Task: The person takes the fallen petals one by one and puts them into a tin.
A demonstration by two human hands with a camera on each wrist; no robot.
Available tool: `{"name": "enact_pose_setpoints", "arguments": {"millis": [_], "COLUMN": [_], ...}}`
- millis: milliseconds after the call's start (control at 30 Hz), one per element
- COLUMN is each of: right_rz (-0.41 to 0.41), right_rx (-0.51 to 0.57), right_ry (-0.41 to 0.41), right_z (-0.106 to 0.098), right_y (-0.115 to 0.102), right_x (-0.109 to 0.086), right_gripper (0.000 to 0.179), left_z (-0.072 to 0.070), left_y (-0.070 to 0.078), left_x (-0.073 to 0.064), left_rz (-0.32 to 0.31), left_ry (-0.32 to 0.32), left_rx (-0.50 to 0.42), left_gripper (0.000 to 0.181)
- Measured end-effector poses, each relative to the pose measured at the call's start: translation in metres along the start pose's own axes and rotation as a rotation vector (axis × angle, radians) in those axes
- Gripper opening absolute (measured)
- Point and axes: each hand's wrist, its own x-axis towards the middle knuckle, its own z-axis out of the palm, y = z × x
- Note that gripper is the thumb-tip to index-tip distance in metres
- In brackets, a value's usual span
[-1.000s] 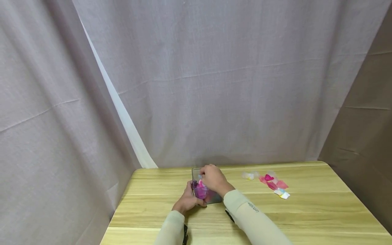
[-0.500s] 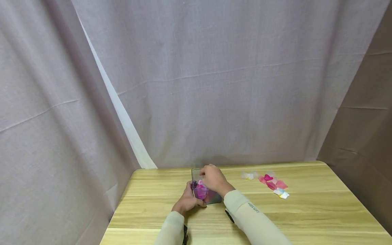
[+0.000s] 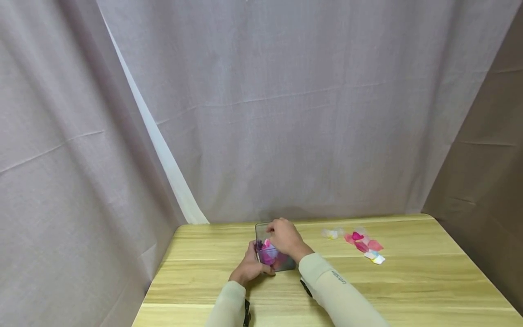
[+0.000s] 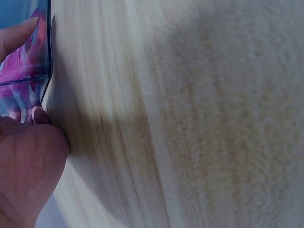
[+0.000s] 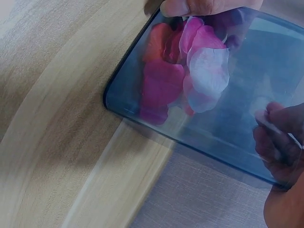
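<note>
A clear grey-tinted plastic box [image 3: 288, 264] stands near the table's back edge in the head view. My left hand [image 3: 248, 267] grips it at its left side and near corner. Petals [image 3: 268, 257] in pink, purple and white lie in a heap inside it; the right wrist view shows them through the box wall, a whitish petal [image 5: 209, 71] on top. My right hand [image 3: 286, 237] reaches into the box from the right with curled fingers. Through the wall, its fingertips [image 5: 280, 116] seem to pinch a small pale petal, only partly visible.
Loose pink petals [image 3: 362, 246] lie on the wooden table [image 3: 408, 281] right of the box. White and yellow petals [image 3: 333, 234] and a whitish petal [image 3: 376, 258] lie near them. Grey curtains [image 3: 306, 136] hang behind and beside the table.
A pale blue bit seen below my right fingers a second ago no longer shows there, and the petals in the box have shifted slightly. Both hands stay nearly in place.
</note>
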Motion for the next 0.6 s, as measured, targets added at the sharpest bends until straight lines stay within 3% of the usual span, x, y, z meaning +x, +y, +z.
{"name": "enact_pose_setpoints", "arguments": {"millis": [300, 467, 600], "right_rz": [0.007, -0.023, -0.046], "right_rx": [0.028, 0.163, 0.224], "right_ry": [0.008, 0.059, 0.084], "right_z": [0.000, -0.007, -0.019], "right_y": [0.000, -0.003, -0.004], "right_x": [-0.005, -0.010, -0.031], "right_gripper": [0.017, 0.020, 0.023], "left_z": [0.002, 0.000, -0.001], "left_y": [0.000, 0.002, 0.003], "left_x": [-0.004, -0.004, -0.004], "left_rz": [-0.010, 0.001, 0.003], "left_ry": [-0.010, -0.010, -0.011], "left_rx": [-0.010, -0.003, 0.002], "left_gripper": [0.115, 0.115, 0.116]}}
